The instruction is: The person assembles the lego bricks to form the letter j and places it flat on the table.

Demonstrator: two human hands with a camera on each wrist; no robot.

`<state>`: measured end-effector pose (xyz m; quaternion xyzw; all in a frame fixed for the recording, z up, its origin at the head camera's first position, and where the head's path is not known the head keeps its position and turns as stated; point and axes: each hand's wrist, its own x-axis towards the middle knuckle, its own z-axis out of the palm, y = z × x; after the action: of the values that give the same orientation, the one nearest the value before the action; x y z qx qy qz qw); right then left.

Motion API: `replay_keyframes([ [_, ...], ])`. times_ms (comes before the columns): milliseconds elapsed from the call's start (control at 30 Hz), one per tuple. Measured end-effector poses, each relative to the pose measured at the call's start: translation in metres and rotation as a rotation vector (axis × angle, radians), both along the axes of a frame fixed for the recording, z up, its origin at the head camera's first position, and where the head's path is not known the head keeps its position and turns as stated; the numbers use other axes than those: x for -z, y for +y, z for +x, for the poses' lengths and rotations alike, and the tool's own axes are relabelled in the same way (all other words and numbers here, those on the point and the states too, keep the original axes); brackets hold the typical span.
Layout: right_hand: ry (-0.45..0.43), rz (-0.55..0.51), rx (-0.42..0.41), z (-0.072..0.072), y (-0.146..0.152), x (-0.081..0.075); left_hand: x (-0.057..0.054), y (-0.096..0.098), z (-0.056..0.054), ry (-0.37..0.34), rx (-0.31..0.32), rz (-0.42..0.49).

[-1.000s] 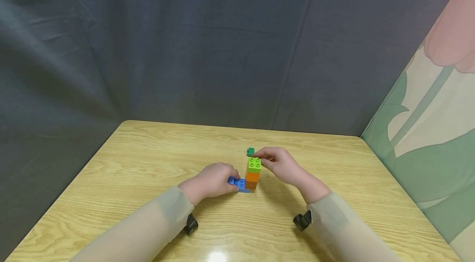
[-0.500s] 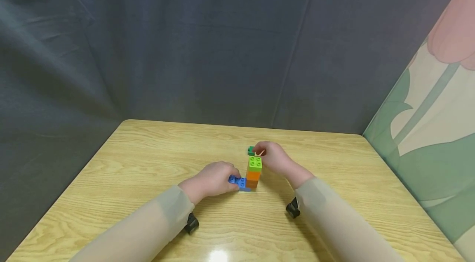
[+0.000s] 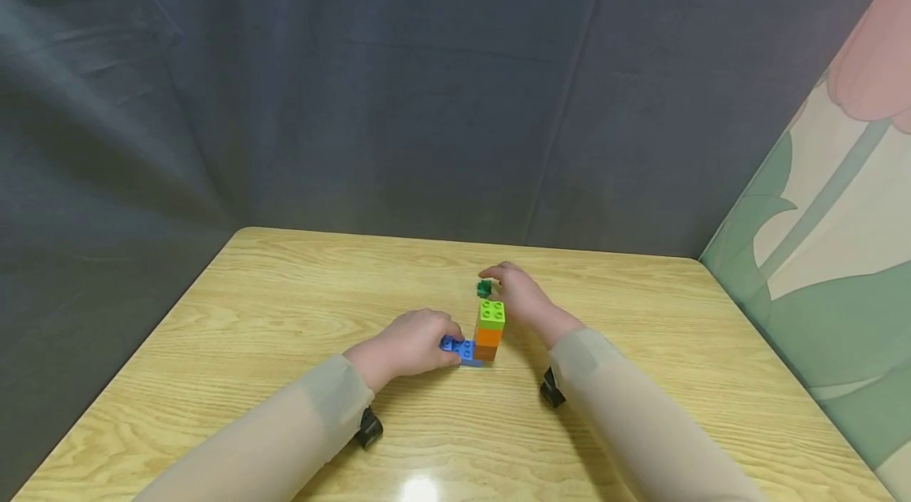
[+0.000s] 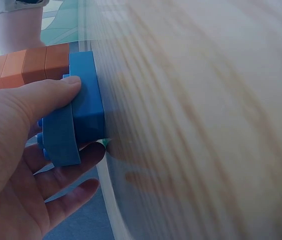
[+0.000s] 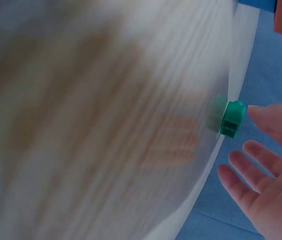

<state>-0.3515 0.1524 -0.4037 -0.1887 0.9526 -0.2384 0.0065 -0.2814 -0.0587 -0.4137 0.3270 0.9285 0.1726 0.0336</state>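
Note:
My left hand [image 3: 413, 344] grips the blue bricks [image 4: 87, 95], its thumb over the joined pair in the left wrist view. On their right end stands a tower with a lime green brick [image 3: 492, 315] on top, above an orange brick [image 3: 488, 337] and a darker orange one [image 3: 485, 352]. Beyond this tower lies a small green brick [image 5: 233, 119] on the table. My right hand [image 3: 523, 298] reaches around it with fingers apart. In the right wrist view, the thumb tip is close to the green brick, with a slight gap visible.
The wooden table [image 3: 320, 265] extends around both hands. Behind its far edge hangs a dark grey-blue cloth [image 3: 398, 91]. A wall panel with a flower pattern [image 3: 840, 249] runs along the right side.
My right hand has moved away from beside the tower's top, forward to the green brick, and its fingers have spread. The left hand keeps its grip on the blue bricks.

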Motion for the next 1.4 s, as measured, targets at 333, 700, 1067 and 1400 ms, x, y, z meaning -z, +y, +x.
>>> replay_keyframes([
  [333,0.05,0.152,-0.067,-0.008,-0.001,0.002,-0.001,-0.001,0.001,0.003,0.007,0.007],
  [700,0.015,0.205,-0.023,-0.015,0.003,0.004,0.0,-0.001,0.0,-0.004,0.003,0.015],
  [1067,-0.004,0.214,0.024,-0.018,0.008,0.003,-0.002,-0.003,-0.001,-0.044,-0.007,0.021],
  [1400,0.016,0.172,0.024,-0.022,0.017,0.007,-0.005,-0.006,0.001,-0.092,0.025,0.014],
])
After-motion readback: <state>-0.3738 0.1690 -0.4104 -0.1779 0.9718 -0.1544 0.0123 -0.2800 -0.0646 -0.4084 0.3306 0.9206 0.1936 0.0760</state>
